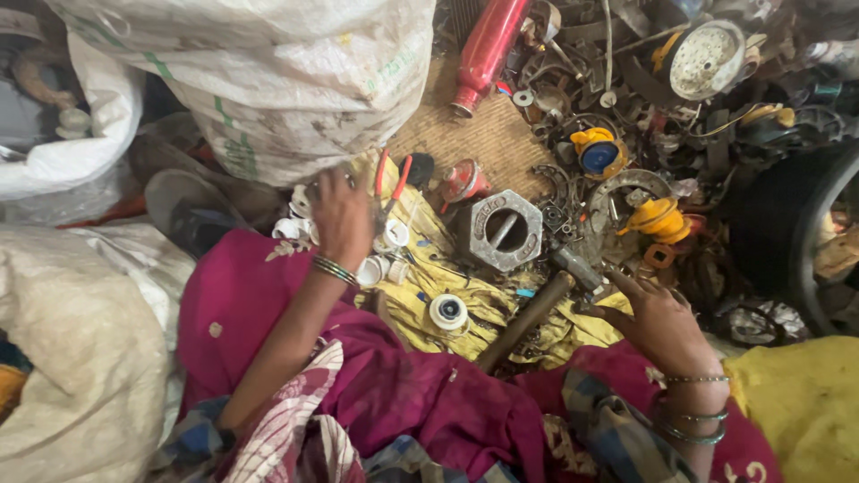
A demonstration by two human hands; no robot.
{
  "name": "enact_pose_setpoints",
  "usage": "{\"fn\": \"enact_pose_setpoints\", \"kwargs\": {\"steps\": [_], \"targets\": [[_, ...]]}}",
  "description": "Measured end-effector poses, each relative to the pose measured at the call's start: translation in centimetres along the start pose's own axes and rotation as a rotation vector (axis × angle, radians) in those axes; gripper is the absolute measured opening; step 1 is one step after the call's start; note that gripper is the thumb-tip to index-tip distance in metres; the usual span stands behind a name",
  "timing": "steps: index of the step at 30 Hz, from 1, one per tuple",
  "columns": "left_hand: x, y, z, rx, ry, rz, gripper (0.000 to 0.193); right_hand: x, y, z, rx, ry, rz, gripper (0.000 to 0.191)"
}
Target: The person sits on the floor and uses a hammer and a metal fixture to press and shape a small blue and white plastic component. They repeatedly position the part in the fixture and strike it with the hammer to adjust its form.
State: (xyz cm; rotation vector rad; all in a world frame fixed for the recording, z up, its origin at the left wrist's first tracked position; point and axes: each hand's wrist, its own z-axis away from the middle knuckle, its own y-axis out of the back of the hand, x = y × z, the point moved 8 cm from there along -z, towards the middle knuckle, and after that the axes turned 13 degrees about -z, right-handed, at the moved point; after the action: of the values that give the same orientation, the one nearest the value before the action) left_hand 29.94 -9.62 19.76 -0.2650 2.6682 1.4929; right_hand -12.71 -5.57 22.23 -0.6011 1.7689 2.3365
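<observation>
My left hand (341, 217) reaches forward, palm down, onto a cluster of small white plastic fittings (386, 252) beside red-handled pliers (392, 183); what its fingers hold is hidden. My right hand (658, 320) rests with fingers spread on the scrap near a brown wooden handle (525, 319) and a grey metal piece (577, 266). Between the hands lie a hexagonal grey metal cap (504, 230) and a round white part (447, 311) on a yellow cloth (465, 291). Bangles ring both wrists.
A big white woven sack (277, 72) stands at the back left, another sack (72, 358) at the left. A red cylinder (488, 49), yellow plastic parts (658, 217), a round white disc (707, 58) and a heap of metal scrap fill the right. A black tyre (787, 233) stands far right.
</observation>
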Motion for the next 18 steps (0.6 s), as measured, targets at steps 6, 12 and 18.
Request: {"fn": "enact_pose_setpoints", "kwargs": {"steps": [6, 12, 18], "targets": [[10.6, -6.1, 4.2, -0.348, -0.313, 0.339, 0.015, 0.2, -1.7, -0.9, -0.058, -0.079, -0.01, 0.066], [14.0, -7.9, 5.8, -0.335, -0.394, 0.28, 0.01, 0.8, -2.1, -1.2, -0.047, -0.009, 0.011, 0.065], [10.7, -5.9, 5.4, -0.357, -0.237, 0.503, 0.012, 0.6, -1.6, -0.6, -0.015, 0.014, -0.032, 0.062]]}}
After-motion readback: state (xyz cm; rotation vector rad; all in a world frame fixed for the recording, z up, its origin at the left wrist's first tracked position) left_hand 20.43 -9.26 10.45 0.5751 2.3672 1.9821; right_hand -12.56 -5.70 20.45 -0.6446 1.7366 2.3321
